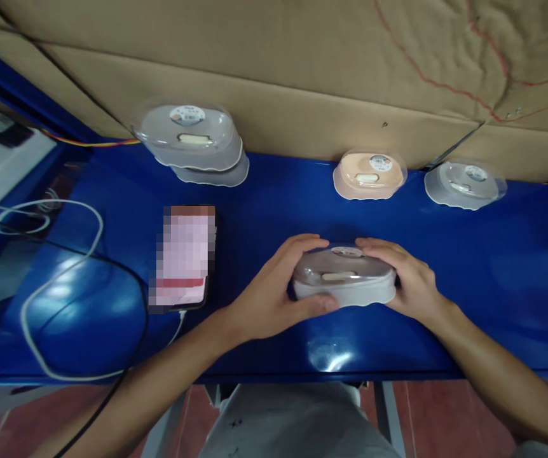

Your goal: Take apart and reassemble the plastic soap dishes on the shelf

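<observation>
Between my two hands is a grey oval container point(350, 289) with a clear lid, a pale handle and a round sticker on top. My left hand point(283, 289) wraps its left end, with the thumb along the front side and fingers at the back. At the other end, my right hand point(410, 280) grips the side and the rear of the lid. I cannot tell whether its base rests on the blue table or is slightly raised.
Two stacked grey containers point(192, 140) stand at the back left. A peach container point(369, 178) and another grey one point(465, 186) sit at the back right. A phone point(183, 254) with a white cable point(23, 305) lies left on the blue table point(274, 210). Brown paper point(255, 57) covers the wall.
</observation>
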Demonstrator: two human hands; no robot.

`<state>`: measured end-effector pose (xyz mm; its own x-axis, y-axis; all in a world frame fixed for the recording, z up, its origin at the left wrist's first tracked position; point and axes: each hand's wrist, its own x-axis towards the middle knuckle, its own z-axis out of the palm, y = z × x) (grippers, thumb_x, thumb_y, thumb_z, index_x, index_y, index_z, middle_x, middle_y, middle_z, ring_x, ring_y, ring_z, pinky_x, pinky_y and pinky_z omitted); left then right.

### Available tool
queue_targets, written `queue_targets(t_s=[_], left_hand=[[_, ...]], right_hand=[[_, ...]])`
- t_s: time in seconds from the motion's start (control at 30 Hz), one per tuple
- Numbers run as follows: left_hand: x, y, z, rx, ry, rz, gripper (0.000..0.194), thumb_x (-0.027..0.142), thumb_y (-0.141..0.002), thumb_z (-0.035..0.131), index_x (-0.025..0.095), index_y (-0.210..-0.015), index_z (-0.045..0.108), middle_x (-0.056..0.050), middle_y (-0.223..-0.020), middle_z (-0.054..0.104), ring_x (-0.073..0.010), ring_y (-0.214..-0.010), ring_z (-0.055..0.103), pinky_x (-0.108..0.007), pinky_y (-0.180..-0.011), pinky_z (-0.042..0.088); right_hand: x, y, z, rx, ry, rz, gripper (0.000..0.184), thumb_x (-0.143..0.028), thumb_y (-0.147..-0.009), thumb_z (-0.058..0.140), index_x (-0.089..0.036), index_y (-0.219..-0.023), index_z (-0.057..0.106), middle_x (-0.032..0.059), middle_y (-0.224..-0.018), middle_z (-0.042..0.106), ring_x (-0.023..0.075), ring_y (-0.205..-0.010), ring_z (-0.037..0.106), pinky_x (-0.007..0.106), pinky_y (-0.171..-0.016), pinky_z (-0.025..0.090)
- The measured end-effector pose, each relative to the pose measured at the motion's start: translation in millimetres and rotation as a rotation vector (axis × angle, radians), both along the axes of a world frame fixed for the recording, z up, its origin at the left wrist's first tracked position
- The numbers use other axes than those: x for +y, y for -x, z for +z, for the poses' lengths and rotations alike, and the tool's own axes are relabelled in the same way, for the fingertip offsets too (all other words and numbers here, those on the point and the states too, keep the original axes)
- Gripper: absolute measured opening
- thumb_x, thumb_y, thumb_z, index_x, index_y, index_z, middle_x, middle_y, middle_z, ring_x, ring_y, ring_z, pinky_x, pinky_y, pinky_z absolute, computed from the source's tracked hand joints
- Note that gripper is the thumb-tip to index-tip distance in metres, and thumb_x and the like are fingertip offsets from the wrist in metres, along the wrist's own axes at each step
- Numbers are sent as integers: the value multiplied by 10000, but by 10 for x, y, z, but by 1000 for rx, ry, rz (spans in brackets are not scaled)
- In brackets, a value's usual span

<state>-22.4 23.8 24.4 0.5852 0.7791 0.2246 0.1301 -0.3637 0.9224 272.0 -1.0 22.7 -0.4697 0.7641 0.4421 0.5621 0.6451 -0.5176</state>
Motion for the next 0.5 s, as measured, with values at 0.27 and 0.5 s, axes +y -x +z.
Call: queue_targets(t_s=[0.27, 0.5], left_hand=[[-45, 28, 4, 52, 10, -94, 1112, 575, -698, 963, 325, -1577, 330, -187, -1591, 475, -378, -1445, 557, -565, -1178, 513], [-62, 46, 91, 167, -46, -23, 687, 415, -929, 809, 261, -1498, 455, -142, -1475, 648, -301, -1311, 691, -441, -1091, 585]], right_hand=[[-31, 24, 3, 27, 61, -34, 599, -293, -944, 770, -288, -1497, 538, 83, -1358, 754, 259, -1237, 750, 375, -997, 652], [-58, -10, -42, 108, 198, 20, 930, -394, -895, 840, -318, -1655, 309, 134, -1554, 616, 321, -1333, 692, 488, -1072, 617]])
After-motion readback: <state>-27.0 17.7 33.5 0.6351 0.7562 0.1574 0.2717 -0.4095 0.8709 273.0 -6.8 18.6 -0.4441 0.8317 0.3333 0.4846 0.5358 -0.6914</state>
